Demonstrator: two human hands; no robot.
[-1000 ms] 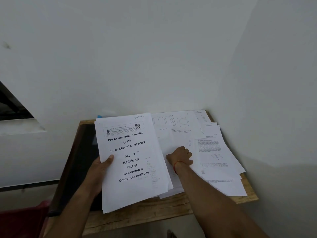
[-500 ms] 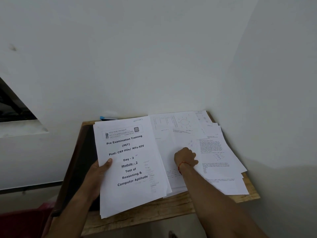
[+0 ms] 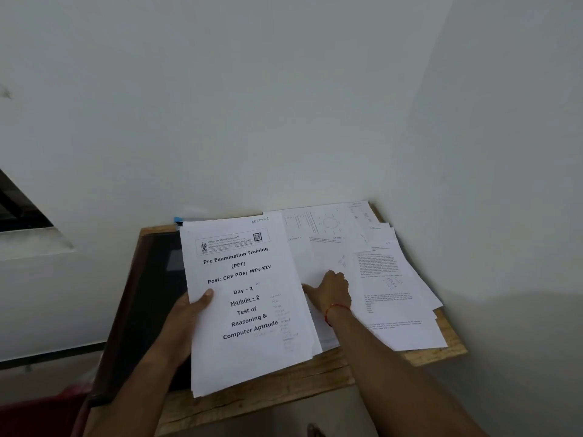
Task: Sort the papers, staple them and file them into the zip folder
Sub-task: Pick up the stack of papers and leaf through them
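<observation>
My left hand grips a stack of white sheets by its left edge, thumb on top; the cover reads "Pre Examination Training". To its right, several loose printed papers lie fanned over the wooden table. My right hand rests on those loose papers with its fingers bent down on a sheet. A dark flat folder lies on the table's left part, partly under the held stack.
The small table stands in a corner, white walls behind and to the right. A blue-tipped object peeks out behind the stack at the back edge. Something red sits low at the left.
My right hand has slid a little to the right and further back over the loose papers. The held stack has stayed in about the same place.
</observation>
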